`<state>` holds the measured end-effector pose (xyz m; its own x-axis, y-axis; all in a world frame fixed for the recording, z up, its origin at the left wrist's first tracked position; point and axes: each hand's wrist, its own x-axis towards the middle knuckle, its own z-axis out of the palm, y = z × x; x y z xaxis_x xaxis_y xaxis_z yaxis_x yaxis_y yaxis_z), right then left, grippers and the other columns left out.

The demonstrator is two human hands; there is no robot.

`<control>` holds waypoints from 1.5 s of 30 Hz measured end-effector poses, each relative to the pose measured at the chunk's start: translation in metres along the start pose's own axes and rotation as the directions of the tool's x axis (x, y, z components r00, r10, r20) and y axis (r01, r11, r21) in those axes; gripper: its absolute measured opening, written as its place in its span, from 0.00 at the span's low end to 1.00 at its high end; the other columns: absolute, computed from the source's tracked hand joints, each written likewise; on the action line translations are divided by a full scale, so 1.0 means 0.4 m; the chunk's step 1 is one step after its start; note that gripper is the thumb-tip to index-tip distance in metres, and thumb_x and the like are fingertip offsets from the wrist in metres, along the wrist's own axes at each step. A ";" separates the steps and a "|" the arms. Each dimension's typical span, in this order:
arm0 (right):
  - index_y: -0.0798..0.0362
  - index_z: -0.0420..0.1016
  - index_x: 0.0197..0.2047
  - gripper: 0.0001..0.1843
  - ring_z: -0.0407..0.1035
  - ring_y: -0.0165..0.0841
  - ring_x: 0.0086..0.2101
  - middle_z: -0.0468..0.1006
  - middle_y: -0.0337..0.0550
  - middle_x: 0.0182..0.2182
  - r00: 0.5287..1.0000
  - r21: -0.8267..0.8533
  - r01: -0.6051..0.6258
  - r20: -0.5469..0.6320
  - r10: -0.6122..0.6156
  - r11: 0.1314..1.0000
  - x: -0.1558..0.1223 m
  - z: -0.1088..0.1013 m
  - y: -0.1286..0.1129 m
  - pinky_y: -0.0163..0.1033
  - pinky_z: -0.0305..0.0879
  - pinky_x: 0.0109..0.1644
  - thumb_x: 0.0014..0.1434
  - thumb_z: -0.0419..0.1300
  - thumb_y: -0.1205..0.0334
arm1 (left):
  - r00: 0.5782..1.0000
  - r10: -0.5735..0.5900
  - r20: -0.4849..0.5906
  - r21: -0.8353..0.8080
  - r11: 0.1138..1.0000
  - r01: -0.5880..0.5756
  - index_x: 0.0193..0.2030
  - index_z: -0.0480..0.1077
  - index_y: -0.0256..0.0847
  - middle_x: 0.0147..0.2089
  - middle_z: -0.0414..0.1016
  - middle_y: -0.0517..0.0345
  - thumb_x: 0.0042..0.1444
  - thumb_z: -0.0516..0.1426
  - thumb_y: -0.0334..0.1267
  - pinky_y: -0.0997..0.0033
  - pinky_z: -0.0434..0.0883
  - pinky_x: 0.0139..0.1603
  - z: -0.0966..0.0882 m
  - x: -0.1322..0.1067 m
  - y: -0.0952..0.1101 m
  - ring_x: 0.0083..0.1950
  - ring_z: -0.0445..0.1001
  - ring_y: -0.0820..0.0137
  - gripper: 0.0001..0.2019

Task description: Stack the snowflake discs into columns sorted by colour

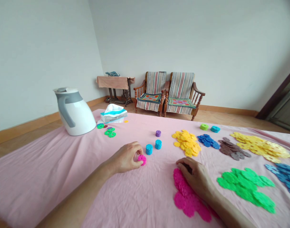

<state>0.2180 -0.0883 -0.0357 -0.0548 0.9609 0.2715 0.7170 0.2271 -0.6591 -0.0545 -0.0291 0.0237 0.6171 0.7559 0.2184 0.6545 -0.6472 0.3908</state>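
the left hand (127, 157) is pinching a small pink disc stack (142, 159) on the pink-clothed table (64, 171), beside two cyan stacks (153, 147); the right hand (197, 178) is resting, fingers curled, on the pink disc pile (186, 196).

Worktop draped in pink cloth (40, 177); at far left, white kettle (75, 112), tissue pack (113, 114), a few green pieces (110, 132). Mid-field, small stacks: purple stack (158, 133), two blue stacks (149, 149), magenta stack (142, 159); green stack (204, 126) and teal stack (215, 129) further back. To the right, loose heaps sorted by colour: orange heap (187, 142), blue heap (208, 140), brown heap (232, 148), yellow heap (261, 146), green heap (248, 186), magenta heap (187, 196).
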 end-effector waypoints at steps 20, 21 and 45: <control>0.52 0.74 0.34 0.15 0.70 0.34 0.33 0.77 0.43 0.30 1.000 -0.005 0.011 -0.003 -0.011 1.000 0.000 -0.002 -0.002 0.38 0.63 0.38 0.59 0.47 0.58 | 1.000 0.022 -0.017 -0.056 0.998 -0.023 0.37 0.68 0.41 0.36 0.68 0.60 0.48 0.59 0.34 0.75 0.64 0.35 -0.003 0.002 0.004 0.35 0.67 0.71 0.09; 0.52 0.74 0.33 0.15 0.70 0.34 0.33 0.77 0.43 0.30 1.000 0.001 0.013 -0.005 -0.013 1.000 0.000 -0.003 -0.003 0.38 0.63 0.38 0.59 0.47 0.58 | 0.999 0.028 -0.032 -0.069 0.997 -0.030 0.39 0.68 0.41 0.37 0.68 0.59 0.49 0.59 0.34 0.75 0.64 0.35 -0.004 0.002 0.009 0.34 0.67 0.71 0.09; 0.57 0.74 0.30 0.20 0.64 0.30 0.21 0.70 0.40 0.19 0.974 0.256 -0.143 -0.134 0.182 0.956 0.017 -0.010 0.027 0.32 0.56 0.24 0.58 0.49 0.50 | 0.955 0.251 0.161 -0.216 0.953 -0.214 0.38 0.68 0.39 0.37 0.68 0.60 0.45 0.66 0.36 0.75 0.64 0.39 0.167 -0.009 0.250 0.38 0.67 0.71 0.15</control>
<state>0.2281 -0.0801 -0.0380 0.1704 0.9560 0.2389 0.5151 0.1203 -0.8487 0.0379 -0.1031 0.0021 0.8234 0.5435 0.1630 0.3969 -0.7570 0.5190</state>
